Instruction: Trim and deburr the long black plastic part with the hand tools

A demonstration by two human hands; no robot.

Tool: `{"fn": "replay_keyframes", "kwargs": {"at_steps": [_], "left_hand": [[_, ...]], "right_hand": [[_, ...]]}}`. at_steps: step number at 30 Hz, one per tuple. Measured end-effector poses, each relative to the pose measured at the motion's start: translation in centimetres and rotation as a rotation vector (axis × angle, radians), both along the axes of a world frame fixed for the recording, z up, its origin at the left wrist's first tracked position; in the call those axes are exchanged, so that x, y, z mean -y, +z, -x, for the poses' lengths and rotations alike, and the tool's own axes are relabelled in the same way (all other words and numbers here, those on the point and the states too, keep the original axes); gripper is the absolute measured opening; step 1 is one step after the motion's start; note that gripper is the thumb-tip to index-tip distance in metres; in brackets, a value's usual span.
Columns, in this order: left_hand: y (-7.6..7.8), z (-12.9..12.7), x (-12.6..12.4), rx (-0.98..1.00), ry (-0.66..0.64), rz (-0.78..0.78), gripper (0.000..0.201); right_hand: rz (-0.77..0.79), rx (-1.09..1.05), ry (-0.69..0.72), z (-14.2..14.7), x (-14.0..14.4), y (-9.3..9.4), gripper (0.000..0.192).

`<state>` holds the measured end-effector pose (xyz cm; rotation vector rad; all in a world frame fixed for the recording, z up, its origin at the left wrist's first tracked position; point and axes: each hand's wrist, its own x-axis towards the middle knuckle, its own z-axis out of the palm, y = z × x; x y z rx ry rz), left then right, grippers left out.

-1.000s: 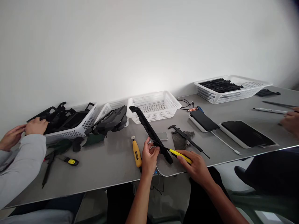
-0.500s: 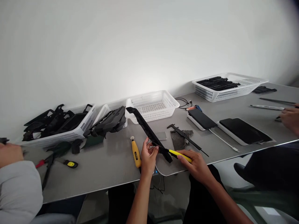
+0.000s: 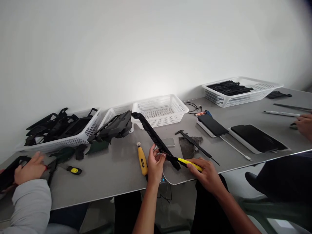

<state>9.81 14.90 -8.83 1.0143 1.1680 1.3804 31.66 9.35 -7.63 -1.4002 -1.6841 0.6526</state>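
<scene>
Since half a second ago, little has been shifted at the centre, while a co-worker's hand has been brought onto the table at far left, gripping a dark part that is cut off by the frame edge.

Fingers of the left hand are curled and pinched around the lower part of the black strip; the thumb side is hidden behind the strip. Fingers of the right hand are pressed together around a yellow tool, whose dark tip is laid against the strip's lower end; the exact contact cannot be made out. The strip is held tilted, its upper end raised toward the empty basket.

Left of the strip a yellow driver is seen lying; right of it, a caliper on a dark cloth. At far right another person's hand is cut off.
</scene>
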Motion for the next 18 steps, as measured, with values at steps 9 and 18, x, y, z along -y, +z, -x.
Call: {"fn": "replay_keyframes", "kwargs": {"at_steps": [9,18], "left_hand": [[0.0,-0.2,0.0,0.02,-0.022,0.003,0.077],[-0.1,-0.4,0.0,0.023,-0.039,-0.02,0.074]], "right_hand": [[-0.102,-0.023,-0.114,0.1,0.1,-1.2,0.044],[-0.094,-0.025,-0.045,-0.2,0.4,-1.3,0.042]]}}
